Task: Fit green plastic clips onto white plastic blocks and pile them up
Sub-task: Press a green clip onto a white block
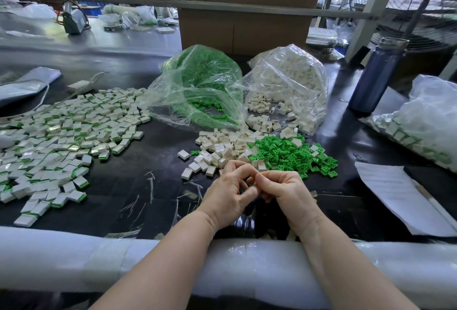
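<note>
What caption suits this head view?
Two hands meet above loose white blocks and green clips, beside a spread of finished pieces.

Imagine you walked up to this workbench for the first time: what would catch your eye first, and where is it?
Probably the bright green clips, heaped loose on the dark table just beyond the hands, beside a pile of white blocks. A big spread of finished blocks covers the table's left side. Front and centre, the left hand and right hand meet, fingers curled together around something mostly hidden.

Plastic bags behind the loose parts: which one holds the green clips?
The left bag, its mouth open toward the hands and green clips showing inside. The bag beside it on the right holds white blocks.
</note>
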A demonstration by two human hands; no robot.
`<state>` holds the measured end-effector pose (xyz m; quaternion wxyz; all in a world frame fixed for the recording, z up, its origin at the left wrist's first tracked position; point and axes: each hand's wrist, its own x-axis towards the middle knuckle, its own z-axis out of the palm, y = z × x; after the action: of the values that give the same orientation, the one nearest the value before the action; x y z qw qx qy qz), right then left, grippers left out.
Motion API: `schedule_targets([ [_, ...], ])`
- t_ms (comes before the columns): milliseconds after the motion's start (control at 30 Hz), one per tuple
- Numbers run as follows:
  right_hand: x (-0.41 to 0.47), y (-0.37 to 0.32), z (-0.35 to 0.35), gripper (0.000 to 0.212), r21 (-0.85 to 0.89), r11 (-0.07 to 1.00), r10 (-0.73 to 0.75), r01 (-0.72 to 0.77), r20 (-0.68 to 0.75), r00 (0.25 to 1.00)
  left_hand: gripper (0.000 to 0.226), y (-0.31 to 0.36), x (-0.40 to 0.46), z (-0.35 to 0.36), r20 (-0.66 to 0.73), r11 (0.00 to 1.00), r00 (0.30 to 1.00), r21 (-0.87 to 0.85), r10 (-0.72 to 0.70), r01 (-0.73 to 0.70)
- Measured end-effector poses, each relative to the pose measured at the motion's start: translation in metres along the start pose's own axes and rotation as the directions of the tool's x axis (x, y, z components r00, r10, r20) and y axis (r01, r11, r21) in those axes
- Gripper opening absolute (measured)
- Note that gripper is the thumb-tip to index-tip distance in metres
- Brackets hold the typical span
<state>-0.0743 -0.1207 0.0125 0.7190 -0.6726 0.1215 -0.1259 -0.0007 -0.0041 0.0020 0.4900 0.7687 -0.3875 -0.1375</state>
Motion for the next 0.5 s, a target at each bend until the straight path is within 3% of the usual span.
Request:
schedule_targets([
  [233,0.0011,0.0033,-0.0008,0.023,-0.001,1.000,-0.010,0.010,-0.011,1.000,0.011,0.0011,-0.0002,-0.0004,-0.009,1.000,1.000,-0.001,-0.002,0.002],
  [367,0.0003,0.0024,0.0025,0.018,-0.005,0.999,-0.049,0.049,-0.003,0.999,0.019,-0.0021,0.0004,-0.0011,-0.079,0.992,0.997,-0.127,0.017,-0.027],
  [500,0.0017,0.0034,-0.0010,0.011,-0.031,0.995,-0.094,0.090,-0.155,0.984,0.008,-0.0007,0.0003,-0.0029,-0.134,0.990,0.991,-0.144,-0.013,-0.006],
])
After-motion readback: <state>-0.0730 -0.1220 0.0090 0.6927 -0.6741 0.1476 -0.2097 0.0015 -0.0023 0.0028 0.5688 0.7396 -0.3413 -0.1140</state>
